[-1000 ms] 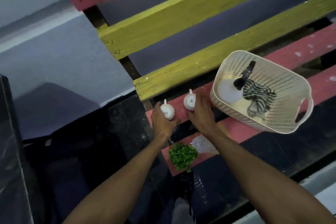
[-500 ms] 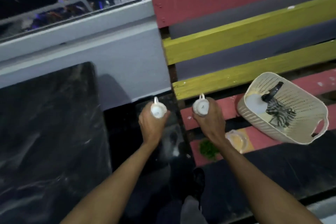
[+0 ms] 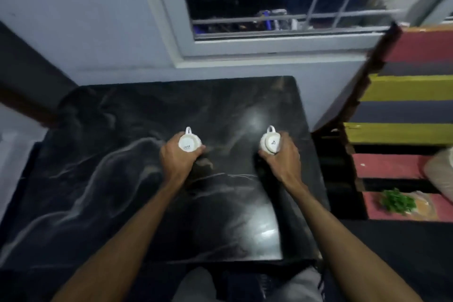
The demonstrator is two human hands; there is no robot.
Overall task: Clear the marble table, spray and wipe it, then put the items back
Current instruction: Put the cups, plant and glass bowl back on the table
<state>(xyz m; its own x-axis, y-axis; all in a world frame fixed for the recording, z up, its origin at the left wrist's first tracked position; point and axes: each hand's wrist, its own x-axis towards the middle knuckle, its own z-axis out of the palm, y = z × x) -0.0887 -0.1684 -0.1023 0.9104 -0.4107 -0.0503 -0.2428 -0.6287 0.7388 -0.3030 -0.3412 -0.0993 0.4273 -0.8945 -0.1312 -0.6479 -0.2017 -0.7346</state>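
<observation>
The black marble table (image 3: pixel 117 179) with white veins fills the middle of the view, its top bare and shiny. My left hand (image 3: pixel 176 158) grips a white cup (image 3: pixel 188 143) turned upside down, handle pointing away, over the table's middle. My right hand (image 3: pixel 282 157) holds a second upside-down white cup (image 3: pixel 270 143) over the table's right part. Whether the cups touch the marble I cannot tell.
A slatted bench (image 3: pixel 404 88) painted red, yellow and grey stands to the right, with a small green plant (image 3: pixel 398 202) and the edge of a cream basket (image 3: pixel 441 174) on its seat. A barred window (image 3: pixel 282 0) is behind the table. My knees are at the near edge.
I have turned left from the bench to the table. Both hands carried the cups from above the bench seat to over the marble top.
</observation>
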